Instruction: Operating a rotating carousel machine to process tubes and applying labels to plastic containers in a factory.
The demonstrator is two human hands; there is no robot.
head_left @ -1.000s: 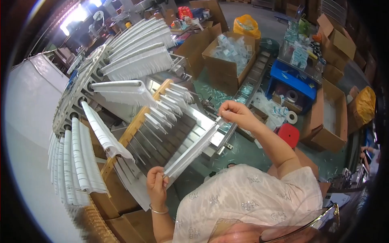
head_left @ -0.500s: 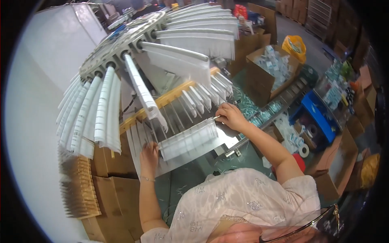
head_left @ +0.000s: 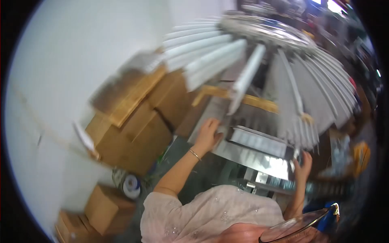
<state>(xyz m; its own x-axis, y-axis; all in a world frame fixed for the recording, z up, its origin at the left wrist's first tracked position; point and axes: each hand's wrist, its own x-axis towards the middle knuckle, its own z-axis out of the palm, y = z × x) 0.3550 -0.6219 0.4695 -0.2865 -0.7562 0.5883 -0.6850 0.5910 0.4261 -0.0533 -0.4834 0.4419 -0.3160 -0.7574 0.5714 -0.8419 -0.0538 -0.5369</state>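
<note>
A long flat silvery-white strip (head_left: 259,141) lies across a shiny metal plate (head_left: 259,162) below a round rack. My left hand (head_left: 207,134) grips the strip's left end, a thin bangle on the wrist. The strip's right end is pinched by my right hand (head_left: 303,164), fingers pointing up. Above both hands a round carousel rack (head_left: 275,52) fans out many white strips (head_left: 202,52) like spokes. The picture is blurred by motion.
Stacked brown cardboard boxes (head_left: 133,121) stand left of the rack, with smaller boxes (head_left: 103,206) lower left. A roll of tape (head_left: 131,186) lies near them. A white wall (head_left: 81,60) fills the left side. Cluttered goods show dimly at the far right.
The view has swung to the left, so the rack now sits at the upper right and the boxes at centre left. Both hands still hold the strip, now level under the rack.
</note>
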